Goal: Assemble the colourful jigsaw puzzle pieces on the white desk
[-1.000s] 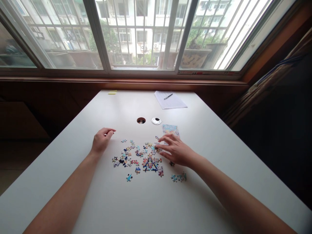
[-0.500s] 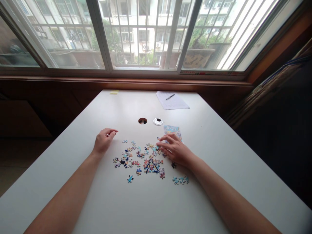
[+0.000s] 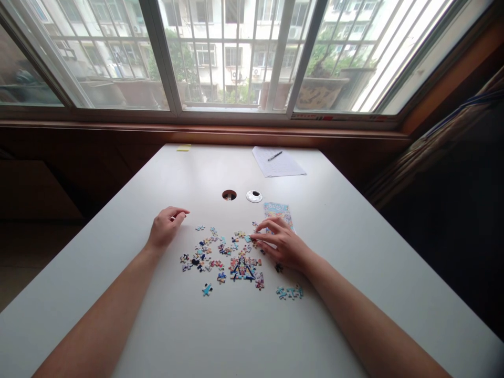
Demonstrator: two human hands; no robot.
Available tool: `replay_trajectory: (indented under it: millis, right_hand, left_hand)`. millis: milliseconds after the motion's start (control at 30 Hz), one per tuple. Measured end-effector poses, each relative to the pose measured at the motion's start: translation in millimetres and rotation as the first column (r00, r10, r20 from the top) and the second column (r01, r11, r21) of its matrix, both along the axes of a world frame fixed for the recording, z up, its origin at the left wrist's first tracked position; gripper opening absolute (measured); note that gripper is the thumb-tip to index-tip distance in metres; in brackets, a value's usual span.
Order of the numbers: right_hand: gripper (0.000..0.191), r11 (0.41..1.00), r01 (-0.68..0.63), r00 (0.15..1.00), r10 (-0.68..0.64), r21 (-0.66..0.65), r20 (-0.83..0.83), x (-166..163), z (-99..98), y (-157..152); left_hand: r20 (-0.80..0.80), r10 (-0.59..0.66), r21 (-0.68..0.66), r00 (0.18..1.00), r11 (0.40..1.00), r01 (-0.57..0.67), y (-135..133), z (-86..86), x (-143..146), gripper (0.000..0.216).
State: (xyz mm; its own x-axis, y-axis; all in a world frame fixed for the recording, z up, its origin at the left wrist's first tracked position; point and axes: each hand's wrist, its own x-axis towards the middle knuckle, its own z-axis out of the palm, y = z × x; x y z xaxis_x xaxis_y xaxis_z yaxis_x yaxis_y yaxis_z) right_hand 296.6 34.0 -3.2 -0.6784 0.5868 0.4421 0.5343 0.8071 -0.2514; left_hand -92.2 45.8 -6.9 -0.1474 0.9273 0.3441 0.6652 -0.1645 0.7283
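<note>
Several small colourful jigsaw pieces (image 3: 214, 254) lie scattered on a white table (image 3: 165, 320). A joined cluster of pieces (image 3: 243, 269) sits near their middle, and a short joined strip (image 3: 290, 292) lies apart to the right. My right hand (image 3: 283, 244) rests palm down at the right edge of the pieces, its fingertips pinching a piece. My left hand (image 3: 166, 227) rests on the table left of the pieces, fingers curled in loosely; what they hold, if anything, is hidden. A printed picture card (image 3: 277, 212) lies just beyond my right hand.
A round cable hole (image 3: 229, 195) and its loose cap (image 3: 254, 196) sit beyond the pieces. Paper sheets (image 3: 277, 163) with a pen (image 3: 274, 155) lie at the far edge, a yellow sticky note (image 3: 183, 148) at far left. Barred windows (image 3: 232, 52) fill the back wall.
My right hand has drawn slightly inward and its fingers have closed onto a piece at the top right of the scatter. The left hand has stayed put.
</note>
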Motion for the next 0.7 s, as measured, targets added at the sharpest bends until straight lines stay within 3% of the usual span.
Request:
replay_trajectory:
  millis: [467, 633, 700]
  right_hand:
    - [0.028, 0.999, -0.036, 0.999, 0.035, -0.028, -0.042, -1, 1.4, 0]
    - [0.028, 0.999, -0.031, 0.999, 0.031, -0.017, -0.031, -1, 0.4, 0]
    - [0.027, 0.999, 0.032, 0.998, -0.032, 0.002, -0.055, 0, -1.5, 1]
  left_hand:
    - [-0.156, -0.069, 0.067, 0.985, 0.995, 0.080, -3, 2.3, 5, 0.027]
    - [-0.280, -0.191, 0.098, 0.941, 0.969, 0.226, -14, 6.8, 25, 0.021]
    - [-0.376, -0.280, 0.115, 0.883, 0.932, 0.345, -21, 8.6, 41, 0.021]
